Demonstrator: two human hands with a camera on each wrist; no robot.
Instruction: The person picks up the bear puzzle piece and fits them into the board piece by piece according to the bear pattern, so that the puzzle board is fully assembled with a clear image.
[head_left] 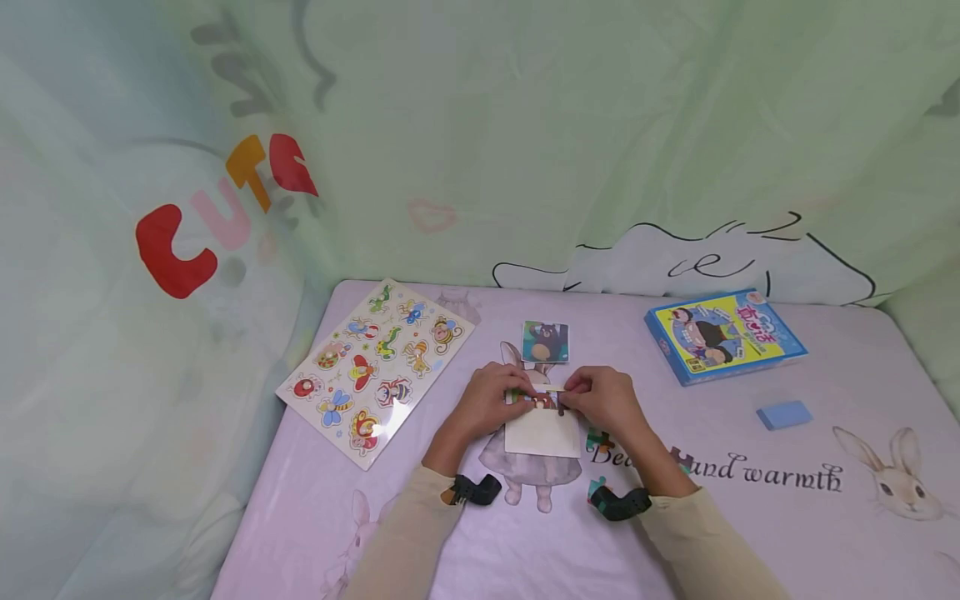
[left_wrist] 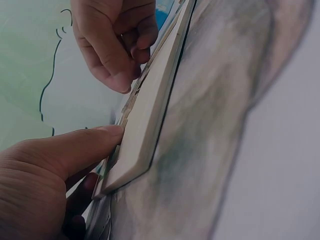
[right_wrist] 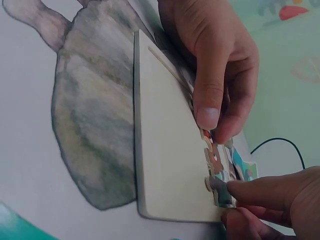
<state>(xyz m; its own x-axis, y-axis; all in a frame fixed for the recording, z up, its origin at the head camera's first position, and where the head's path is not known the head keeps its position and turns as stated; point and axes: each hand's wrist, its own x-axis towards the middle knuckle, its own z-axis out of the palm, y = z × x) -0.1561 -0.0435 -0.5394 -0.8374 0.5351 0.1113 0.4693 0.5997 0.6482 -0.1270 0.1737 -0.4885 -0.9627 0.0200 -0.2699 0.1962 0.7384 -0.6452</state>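
A cream puzzle board (head_left: 542, 437) lies in front of the person, with a short row of brown and dark jigsaw pieces (right_wrist: 215, 160) along its far side. The left hand (head_left: 487, 400) grips the board's left side, thumb on top by the row and fingers down at the edge. At the right end, the right hand (head_left: 606, 404) pinches a dark jigsaw piece (right_wrist: 220, 191), its fingers (right_wrist: 240, 222) right at the board's corner. Beyond the board lies a square picture card (head_left: 546, 342) showing a dark bear.
Loose jigsaw pieces (head_left: 598, 440) lie beside and under the right forearm. A board of cartoon insects (head_left: 386, 342) is at the left. On the right stand a blue-and-yellow box (head_left: 727, 333) and a small blue block (head_left: 783, 415). Printed fabric walls surround the table's back and left.
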